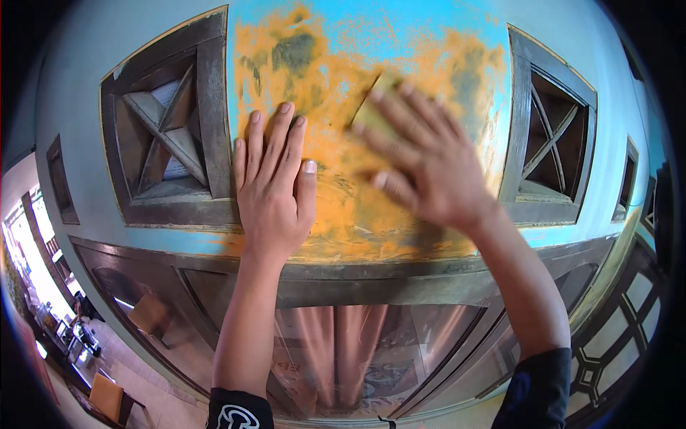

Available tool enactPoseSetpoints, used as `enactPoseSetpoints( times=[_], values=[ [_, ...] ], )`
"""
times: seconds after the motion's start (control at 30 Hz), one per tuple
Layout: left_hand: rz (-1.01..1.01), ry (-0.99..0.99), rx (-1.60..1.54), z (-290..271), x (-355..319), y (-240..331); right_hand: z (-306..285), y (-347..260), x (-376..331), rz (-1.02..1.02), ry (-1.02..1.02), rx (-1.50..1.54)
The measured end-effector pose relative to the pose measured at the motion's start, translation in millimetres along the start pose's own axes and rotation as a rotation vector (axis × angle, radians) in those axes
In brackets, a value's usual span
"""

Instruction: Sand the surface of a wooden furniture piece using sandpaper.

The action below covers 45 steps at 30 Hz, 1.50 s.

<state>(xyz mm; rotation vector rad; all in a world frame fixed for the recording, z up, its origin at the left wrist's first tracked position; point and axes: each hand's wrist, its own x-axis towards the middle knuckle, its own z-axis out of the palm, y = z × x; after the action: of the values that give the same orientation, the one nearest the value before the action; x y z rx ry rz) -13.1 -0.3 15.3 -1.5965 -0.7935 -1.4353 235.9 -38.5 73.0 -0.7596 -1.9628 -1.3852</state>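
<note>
My left hand [273,187] lies flat, fingers together, on a blue wall panel [336,207] whose paint is worn through to orange. My right hand [421,161] presses a small yellowish sanding pad [373,109] against the same panel, a little higher and to the right; the hand is motion-blurred and covers most of the pad. Both forearms rise from the lower edge in dark short sleeves.
Dark wooden vents with crossed slats flank the panel, one on the left [170,132] and one on the right [549,136]. Below runs a wooden frame [371,282] over glass panes with pinkish curtains [357,357]. Far below left lies a paved yard [86,343].
</note>
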Motion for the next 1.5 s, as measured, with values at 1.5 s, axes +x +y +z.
enactPoseSetpoints(
  times=[1.5],
  values=[
    [-0.026,0.003,0.028,4.6,9.0,12.1,11.0,-28.4,1.8,0.282,0.124,-0.024]
  ],
)
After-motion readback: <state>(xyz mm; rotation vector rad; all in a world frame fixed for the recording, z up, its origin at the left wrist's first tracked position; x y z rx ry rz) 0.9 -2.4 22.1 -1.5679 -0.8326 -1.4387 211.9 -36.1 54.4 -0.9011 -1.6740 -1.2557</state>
